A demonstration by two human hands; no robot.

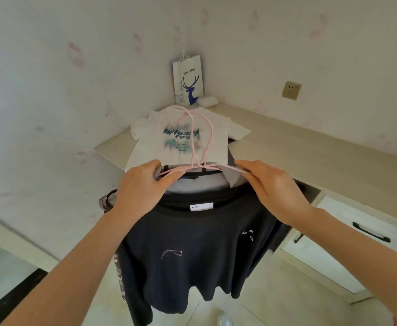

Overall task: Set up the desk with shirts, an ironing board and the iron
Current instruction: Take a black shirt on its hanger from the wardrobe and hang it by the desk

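Note:
A white T-shirt (181, 140) with a teal print lies flat on the pale desk (310, 147). In front of it I hold a bunch of shirts on pink wire hangers (200, 147), whose hooks arch over the white shirt. My left hand (143, 184) grips the left shoulder of the hangers and my right hand (270, 182) grips the right shoulder. A dark navy shirt (200, 255) with a white neck label hangs down in front, with a grey garment (192, 183) behind it. No ironing board or iron is in view.
A white paper bag (188, 78) with a blue deer stands in the desk's far corner beside a white roll (208, 100). A wall socket (291, 90) sits right of it. A drawer with a black handle (369, 232) is under the desk at right.

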